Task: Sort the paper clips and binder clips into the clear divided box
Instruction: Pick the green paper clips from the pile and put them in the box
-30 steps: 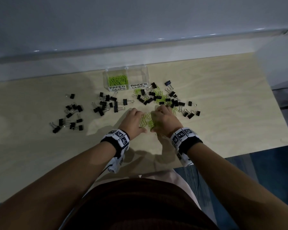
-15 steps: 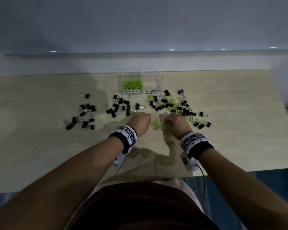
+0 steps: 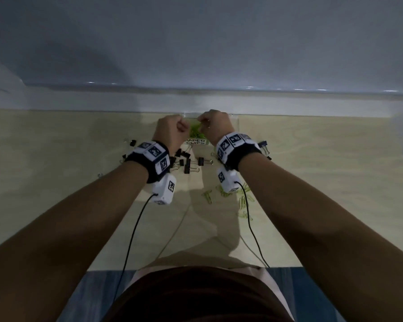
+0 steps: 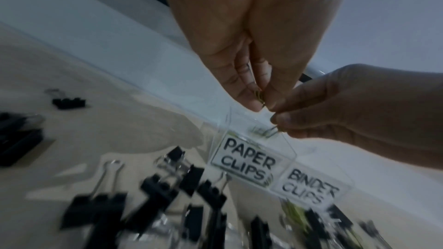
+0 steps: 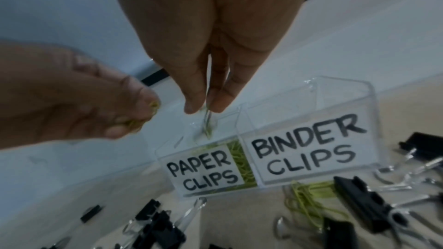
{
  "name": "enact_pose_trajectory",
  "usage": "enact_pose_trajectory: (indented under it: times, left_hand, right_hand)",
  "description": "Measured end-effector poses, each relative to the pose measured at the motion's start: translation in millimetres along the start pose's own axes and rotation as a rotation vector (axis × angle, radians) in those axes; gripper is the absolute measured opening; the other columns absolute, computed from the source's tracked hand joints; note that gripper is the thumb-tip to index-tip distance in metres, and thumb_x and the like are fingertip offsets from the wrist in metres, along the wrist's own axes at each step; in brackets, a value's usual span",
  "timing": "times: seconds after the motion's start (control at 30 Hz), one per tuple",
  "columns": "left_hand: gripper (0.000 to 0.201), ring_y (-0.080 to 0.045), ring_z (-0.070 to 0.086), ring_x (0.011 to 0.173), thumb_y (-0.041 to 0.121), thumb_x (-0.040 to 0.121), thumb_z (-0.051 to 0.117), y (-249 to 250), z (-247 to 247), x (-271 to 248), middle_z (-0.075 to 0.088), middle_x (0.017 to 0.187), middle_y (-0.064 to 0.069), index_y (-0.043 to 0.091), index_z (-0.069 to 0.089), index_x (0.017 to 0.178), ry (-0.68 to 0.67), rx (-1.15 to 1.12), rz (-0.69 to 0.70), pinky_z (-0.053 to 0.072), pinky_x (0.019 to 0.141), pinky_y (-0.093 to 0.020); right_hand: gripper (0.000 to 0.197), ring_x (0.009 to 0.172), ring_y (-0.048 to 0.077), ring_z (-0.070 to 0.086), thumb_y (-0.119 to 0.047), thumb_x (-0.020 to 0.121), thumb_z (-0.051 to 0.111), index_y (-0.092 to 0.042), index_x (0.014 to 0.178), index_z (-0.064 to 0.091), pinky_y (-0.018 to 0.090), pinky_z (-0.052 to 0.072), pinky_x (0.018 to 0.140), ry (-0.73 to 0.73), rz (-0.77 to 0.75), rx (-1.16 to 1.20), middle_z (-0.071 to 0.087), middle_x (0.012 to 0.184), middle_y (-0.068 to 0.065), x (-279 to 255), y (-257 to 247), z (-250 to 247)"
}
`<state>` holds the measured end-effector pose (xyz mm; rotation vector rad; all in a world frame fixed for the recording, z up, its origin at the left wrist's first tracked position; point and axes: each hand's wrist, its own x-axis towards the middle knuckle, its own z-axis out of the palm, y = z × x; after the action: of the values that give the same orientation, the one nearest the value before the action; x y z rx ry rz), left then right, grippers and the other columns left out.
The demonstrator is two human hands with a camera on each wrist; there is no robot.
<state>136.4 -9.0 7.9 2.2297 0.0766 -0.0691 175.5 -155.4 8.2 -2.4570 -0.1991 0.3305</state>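
Observation:
The clear divided box [image 5: 345, 99] stands at the table's back edge, labelled PAPER CLIPS on the left and BINDER CLIPS on the right. Green paper clips [image 3: 195, 132] lie in the left compartment. Both hands hover over that compartment. My left hand [image 4: 262, 101] pinches a small bunch of green paper clips [image 5: 153, 108] in curled fingers. My right hand [image 5: 203, 108] pinches a green paper clip [image 5: 207, 122] that hangs down toward the compartment's opening. Black binder clips [image 3: 184, 160] lie scattered on the table in front of the box.
Loose green paper clips [image 3: 242, 201] lie on the wooden table [image 3: 323, 182] under my right wrist. More binder clips [image 5: 359, 200] sit to the right of the box and others far left [image 4: 68, 101]. A white wall ledge runs just behind the box.
Both hands rose from the loose green pile near the table's middle and moved back over the box's left compartment, carrying paper clips with them.

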Motion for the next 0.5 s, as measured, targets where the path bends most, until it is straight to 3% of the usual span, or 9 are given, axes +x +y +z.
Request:
enact_pose_trajectory:
  times: [0.07, 0.13, 0.27, 0.33, 0.4, 0.43, 0.5]
  left_hand:
    - [0.01, -0.015, 0.061, 0.071, 0.001, 0.078, 0.064, 1.9, 4.2, 18.1, 0.069, 0.083, -0.009, 0.006, 0.068, 0.085, 0.031, 0.043, -0.05, 0.049, 0.064, -0.017]
    - [0.012, -0.018, 0.064, 0.077, 0.003, 0.079, 0.061, 3.1, 12.0, 29.7, 0.069, 0.086, -0.007, 0.008, 0.068, 0.087, 0.004, 0.121, -0.057, 0.054, 0.071, -0.026]
    - [0.022, -0.026, 0.056, 0.103, 0.015, 0.083, 0.065, 7.6, 28.5, 26.6, 0.06, 0.11, -0.011, 0.008, 0.063, 0.105, -0.138, 0.341, 0.076, 0.048, 0.089, -0.037]
    - [0.029, -0.026, 0.046, 0.115, 0.019, 0.084, 0.064, 7.6, 34.7, 8.3, 0.053, 0.12, -0.008, 0.01, 0.06, 0.111, -0.149, 0.43, 0.188, 0.044, 0.095, -0.038]
    - [0.031, -0.024, 0.044, 0.115, 0.02, 0.083, 0.066, 0.6, 39.5, -17.1, 0.051, 0.12, -0.007, 0.012, 0.06, 0.112, -0.208, 0.403, 0.326, 0.046, 0.095, -0.041]
    - [0.034, -0.021, 0.045, 0.113, 0.021, 0.082, 0.067, -6.3, 42.3, -30.6, 0.051, 0.119, -0.005, 0.014, 0.059, 0.114, -0.299, 0.396, 0.372, 0.047, 0.094, -0.04]
    - [0.045, -0.017, 0.047, 0.111, 0.026, 0.081, 0.07, -20.7, 47.1, -54.0, 0.048, 0.124, -0.002, 0.017, 0.055, 0.123, -0.545, 0.439, 0.398, 0.046, 0.096, -0.037]
  right_hand:
    - [0.029, 0.101, 0.023, 0.062, 0.0, 0.081, 0.061, -0.008, 0.109, 0.066, 0.03, 0.049, 0.091, 0.01, -0.003, -0.017, 0.066, 0.109, 0.01, -5.4, 2.8, -2.0]
    - [0.026, 0.096, 0.023, 0.063, 0.002, 0.082, 0.059, -0.007, 0.105, 0.067, 0.034, 0.052, 0.089, 0.056, -0.02, 0.009, 0.068, 0.105, 0.011, -21.7, 13.4, -8.0]
    - [0.014, 0.079, 0.029, 0.064, -0.002, 0.081, 0.057, -0.004, 0.087, 0.069, 0.045, 0.054, 0.076, -0.008, -0.082, -0.035, 0.069, 0.087, 0.014, -74.2, 57.5, -14.4]
    - [0.009, 0.075, 0.019, 0.061, -0.016, 0.081, 0.066, -0.01, 0.088, 0.067, 0.04, 0.055, 0.071, -0.13, -0.014, -0.071, 0.065, 0.088, 0.0, -106.5, 79.2, -16.4]
    - [0.025, 0.08, 0.007, 0.057, -0.034, 0.076, 0.074, -0.02, 0.094, 0.065, 0.033, 0.056, 0.076, -0.225, 0.025, -0.101, 0.053, 0.098, -0.018, -138.1, 105.1, -12.3]
    - [0.038, 0.089, 0.007, 0.056, -0.038, 0.071, 0.077, -0.025, 0.105, 0.063, 0.034, 0.054, 0.083, -0.258, 0.045, -0.125, 0.049, 0.107, -0.019, -153.8, 116.2, -9.6]
    - [0.078, 0.11, 0.016, 0.05, -0.038, 0.062, 0.083, -0.036, 0.13, 0.045, 0.04, 0.051, 0.091, -0.299, 0.108, -0.17, 0.039, 0.13, -0.011, -178.3, 134.4, -4.5]
